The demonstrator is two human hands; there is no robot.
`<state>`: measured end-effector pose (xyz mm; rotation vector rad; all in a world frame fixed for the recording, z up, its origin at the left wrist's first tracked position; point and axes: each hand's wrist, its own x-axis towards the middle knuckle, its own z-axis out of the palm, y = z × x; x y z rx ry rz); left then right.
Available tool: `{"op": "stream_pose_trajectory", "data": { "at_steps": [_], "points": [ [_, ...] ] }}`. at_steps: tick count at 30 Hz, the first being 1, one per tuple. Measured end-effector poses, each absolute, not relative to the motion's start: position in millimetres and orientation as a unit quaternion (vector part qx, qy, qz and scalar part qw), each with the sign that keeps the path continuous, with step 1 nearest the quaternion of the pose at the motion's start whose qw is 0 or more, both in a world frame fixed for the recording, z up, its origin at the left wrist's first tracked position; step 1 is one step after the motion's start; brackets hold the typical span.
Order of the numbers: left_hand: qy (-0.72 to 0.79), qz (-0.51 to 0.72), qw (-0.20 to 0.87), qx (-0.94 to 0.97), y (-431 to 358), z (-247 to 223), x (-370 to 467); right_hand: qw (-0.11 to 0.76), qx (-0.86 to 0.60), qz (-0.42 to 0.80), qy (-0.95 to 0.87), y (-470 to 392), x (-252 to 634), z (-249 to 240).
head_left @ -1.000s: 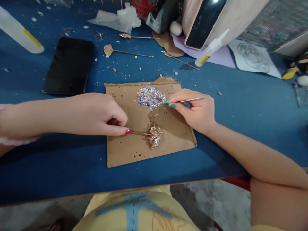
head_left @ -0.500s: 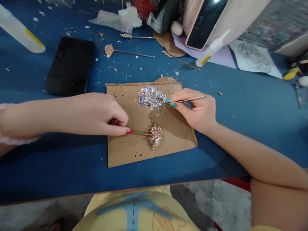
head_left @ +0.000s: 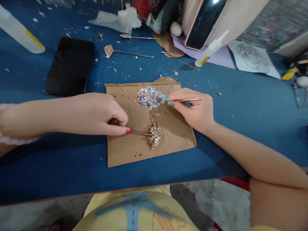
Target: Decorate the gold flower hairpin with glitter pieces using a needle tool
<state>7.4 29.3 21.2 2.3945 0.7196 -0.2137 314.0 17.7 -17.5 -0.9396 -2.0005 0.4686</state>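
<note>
My left hand (head_left: 106, 117) is closed, pinching the metal stem of a hair stick (head_left: 155, 135) between thumb and fingers. Its gold, fan-shaped head has glittering pieces on it and lies over a cardboard sheet (head_left: 120, 155). Slim metal tweezers (head_left: 187, 100) are gripped in my right hand (head_left: 197, 107), pointing left. Their tips touch the right side of a pile of small shiny blue, white and iridescent chips (head_left: 149, 97) on the cardboard. Whether a chip is caught between the tips is too small to tell.
A black tablet-like slab (head_left: 71, 65) lies at left, with a glue bottle (head_left: 21, 30) behind it. More gold hair sticks (head_left: 132, 54) lie beyond the cardboard. Another glue bottle (head_left: 211, 49) leans near a propped phone (head_left: 205, 24). Loose bits dot the blue table (head_left: 240, 102).
My right hand and the tweezers have shifted slightly left, with the tips further into the chip pile. My left hand and the hair stick hold almost still.
</note>
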Motion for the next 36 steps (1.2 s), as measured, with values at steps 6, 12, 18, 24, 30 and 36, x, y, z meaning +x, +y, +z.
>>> {"op": "stream_pose_trajectory", "data": {
  "at_steps": [6,12,18,24,30,36],
  "points": [
    [0.264,-0.081,0.308,0.910,28.8,20.5,6.2,0.415,-0.389,0.190,-0.800,16.4,314.2,-16.3],
    [0.269,-0.078,0.303,0.911,28.3,22.0,6.6,0.425,-0.367,0.177,-0.808,16.6,314.3,-16.5],
    [0.255,-0.059,0.321,0.910,29.8,20.2,7.7,0.410,-0.311,0.182,-0.838,13.7,312.1,-9.2],
    [0.259,-0.054,0.331,0.906,30.6,18.2,7.1,0.426,-0.285,0.169,-0.842,17.9,309.2,-9.0],
    [0.258,-0.064,0.309,0.913,30.2,17.9,6.9,0.412,-0.291,0.175,-0.846,21.4,310.3,-14.9],
    [0.257,-0.065,0.314,0.912,32.3,12.8,3.2,0.416,-0.290,0.170,-0.845,21.8,309.9,-15.7]
  ]
}}
